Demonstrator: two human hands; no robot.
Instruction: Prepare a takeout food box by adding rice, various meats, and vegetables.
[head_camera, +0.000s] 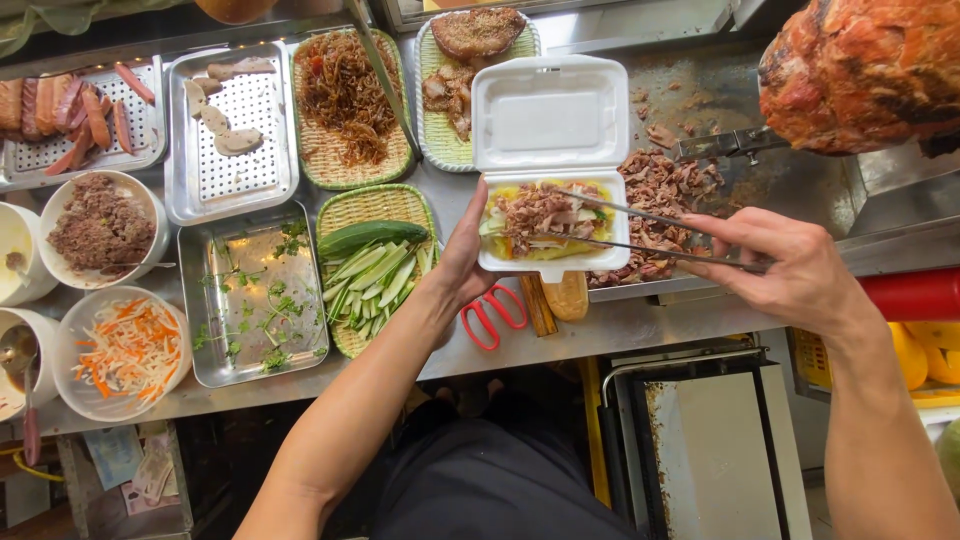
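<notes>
My left hand (463, 262) grips the left edge of an open white foam box (551, 118), which holds shredded meat and vegetables over yellow rice (545, 215). My right hand (790, 265) holds long metal tongs (640, 230) whose tips reach into the food in the box. Chopped roast meat (665, 190) lies on the steel tray just right of the box.
A large spit of roast meat (865, 70) hangs at the top right. Left of the box are woven trays of sliced cucumber (375, 270), fried shreds (345, 100) and cutlets (470, 50), steel trays of herbs and sausages, and bowls of carrot pickle and mince. Red scissors (490, 315) lie below the box.
</notes>
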